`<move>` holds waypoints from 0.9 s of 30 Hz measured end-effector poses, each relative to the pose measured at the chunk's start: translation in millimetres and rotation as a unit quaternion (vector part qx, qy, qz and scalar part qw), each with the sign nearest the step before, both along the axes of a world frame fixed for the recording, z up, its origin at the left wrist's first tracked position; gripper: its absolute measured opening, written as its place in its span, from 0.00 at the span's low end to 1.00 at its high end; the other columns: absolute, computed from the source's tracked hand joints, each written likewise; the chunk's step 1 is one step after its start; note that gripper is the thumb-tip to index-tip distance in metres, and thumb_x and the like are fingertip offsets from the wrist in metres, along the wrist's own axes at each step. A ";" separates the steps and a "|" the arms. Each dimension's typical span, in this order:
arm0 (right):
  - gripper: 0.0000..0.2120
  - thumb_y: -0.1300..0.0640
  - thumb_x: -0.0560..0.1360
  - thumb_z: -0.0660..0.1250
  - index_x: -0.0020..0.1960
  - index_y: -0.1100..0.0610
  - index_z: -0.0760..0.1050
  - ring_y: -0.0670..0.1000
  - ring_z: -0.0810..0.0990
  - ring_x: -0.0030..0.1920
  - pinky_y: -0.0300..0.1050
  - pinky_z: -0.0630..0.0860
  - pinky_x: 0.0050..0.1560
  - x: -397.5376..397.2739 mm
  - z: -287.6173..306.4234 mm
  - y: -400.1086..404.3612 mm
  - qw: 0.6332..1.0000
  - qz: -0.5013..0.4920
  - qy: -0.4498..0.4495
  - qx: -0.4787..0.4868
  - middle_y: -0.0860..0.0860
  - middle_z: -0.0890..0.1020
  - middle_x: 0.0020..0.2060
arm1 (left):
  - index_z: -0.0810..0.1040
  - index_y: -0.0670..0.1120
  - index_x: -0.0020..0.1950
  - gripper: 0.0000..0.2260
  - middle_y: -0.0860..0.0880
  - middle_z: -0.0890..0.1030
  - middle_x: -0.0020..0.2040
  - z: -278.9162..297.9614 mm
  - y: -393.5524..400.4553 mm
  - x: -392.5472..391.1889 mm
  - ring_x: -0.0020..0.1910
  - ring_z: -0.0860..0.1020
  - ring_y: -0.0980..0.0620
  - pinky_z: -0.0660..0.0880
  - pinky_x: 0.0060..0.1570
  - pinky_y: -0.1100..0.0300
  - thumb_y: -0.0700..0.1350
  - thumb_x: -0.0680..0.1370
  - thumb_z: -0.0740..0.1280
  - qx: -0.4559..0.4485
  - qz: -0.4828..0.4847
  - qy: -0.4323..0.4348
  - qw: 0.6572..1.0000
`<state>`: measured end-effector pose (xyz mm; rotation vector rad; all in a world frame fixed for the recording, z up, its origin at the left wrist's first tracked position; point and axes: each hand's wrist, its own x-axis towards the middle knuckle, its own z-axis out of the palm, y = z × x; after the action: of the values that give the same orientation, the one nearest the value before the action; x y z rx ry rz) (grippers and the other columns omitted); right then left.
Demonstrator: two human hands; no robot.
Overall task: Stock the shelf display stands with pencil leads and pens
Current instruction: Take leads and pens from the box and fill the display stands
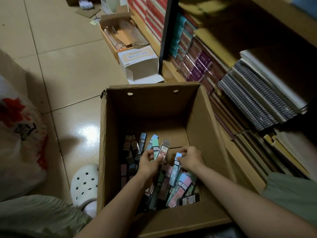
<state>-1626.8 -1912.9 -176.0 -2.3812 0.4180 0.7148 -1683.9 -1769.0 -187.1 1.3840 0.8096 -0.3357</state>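
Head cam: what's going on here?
A person is crouched over an open cardboard box on the tiled floor, beside shelves of notebooks. The box bottom holds loose pencil lead packs. The left hand grips a small fan of packs, a clear one with a red label on top. The right hand pinches a light blue pack out of the pile. Nothing is on a display stand; this is picking stock from the box.
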 end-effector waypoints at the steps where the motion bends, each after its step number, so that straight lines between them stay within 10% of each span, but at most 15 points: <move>1: 0.12 0.63 0.73 0.73 0.55 0.56 0.79 0.55 0.83 0.47 0.48 0.80 0.51 5.2 10.7 0.1 0.999 -0.006 -0.028 0.017 0.50 0.81 0.45 | 0.71 0.42 0.58 0.09 0.43 0.81 0.51 8.0 0.2 5.6 0.48 0.80 0.45 0.76 0.45 0.55 0.37 0.79 0.66 0.001 -0.014 -0.011 1.000; 5: 0.12 0.66 0.73 0.71 0.54 0.57 0.77 0.57 0.83 0.48 0.57 0.81 0.51 29.1 79.7 2.2 0.987 -0.028 -0.124 0.101 0.48 0.77 0.39 | 0.68 0.44 0.58 0.09 0.47 0.78 0.44 58.2 9.3 43.2 0.39 0.77 0.52 0.72 0.31 0.62 0.38 0.80 0.64 0.053 -0.128 -0.064 0.988; 13: 0.09 0.57 0.73 0.73 0.51 0.49 0.76 0.48 0.83 0.42 0.39 0.77 0.43 52.5 257.0 -27.3 0.935 0.021 -0.342 0.093 0.49 0.82 0.44 | 0.71 0.46 0.60 0.13 0.50 0.79 0.44 215.9 16.7 117.9 0.36 0.78 0.57 0.73 0.29 0.67 0.41 0.77 0.68 0.112 -0.243 -0.214 0.939; 21: 0.06 0.58 0.74 0.72 0.48 0.49 0.77 0.41 0.82 0.41 0.33 0.78 0.42 26.9 375.8 -75.7 0.884 0.053 -0.461 0.059 0.43 0.82 0.41 | 0.70 0.40 0.64 0.13 0.41 0.80 0.52 321.6 -34.9 126.4 0.48 0.80 0.45 0.78 0.50 0.47 0.35 0.79 0.63 -0.079 -0.203 -0.284 0.934; 27: 0.08 0.56 0.73 0.74 0.49 0.48 0.78 0.43 0.82 0.41 0.45 0.81 0.46 29.7 448.7 -111.4 0.845 0.026 -0.533 -0.031 0.45 0.83 0.41 | 0.70 0.42 0.65 0.13 0.42 0.79 0.55 365.8 -65.5 129.3 0.51 0.78 0.45 0.75 0.50 0.51 0.36 0.80 0.62 -0.169 -0.234 -0.318 0.903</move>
<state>-1597.1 -2024.3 272.7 -2.4268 -0.1167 -0.6572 -1554.5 -1834.5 178.7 1.2306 -0.1306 -0.3425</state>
